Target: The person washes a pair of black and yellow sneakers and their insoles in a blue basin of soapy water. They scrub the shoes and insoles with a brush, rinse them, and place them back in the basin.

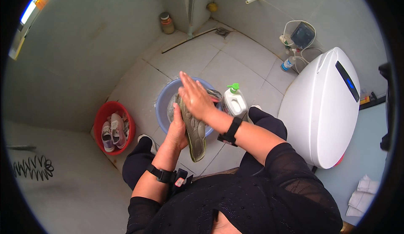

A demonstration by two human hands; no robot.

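Over a blue basin [162,112], my left hand [177,131] grips a grey-green insole [195,133] from its left side, thumb up along the edge. The insole is tilted lengthwise, its quilted face showing and its near end pointing toward me. Across its upper part lies my right hand [195,99], fingers stretched out and flat, covering the far end. A dark item with light stripes [213,94], perhaps a shoe, shows at the basin's right rim, partly behind my right hand. Foam or suds are visible at the basin's left inside.
A white pump bottle [235,103] with a green top stands right of the basin. At left is a red basin [98,126] holding light sneakers [118,131]. A white toilet [313,112] stands at right, and a jar [166,23] by the far wall.
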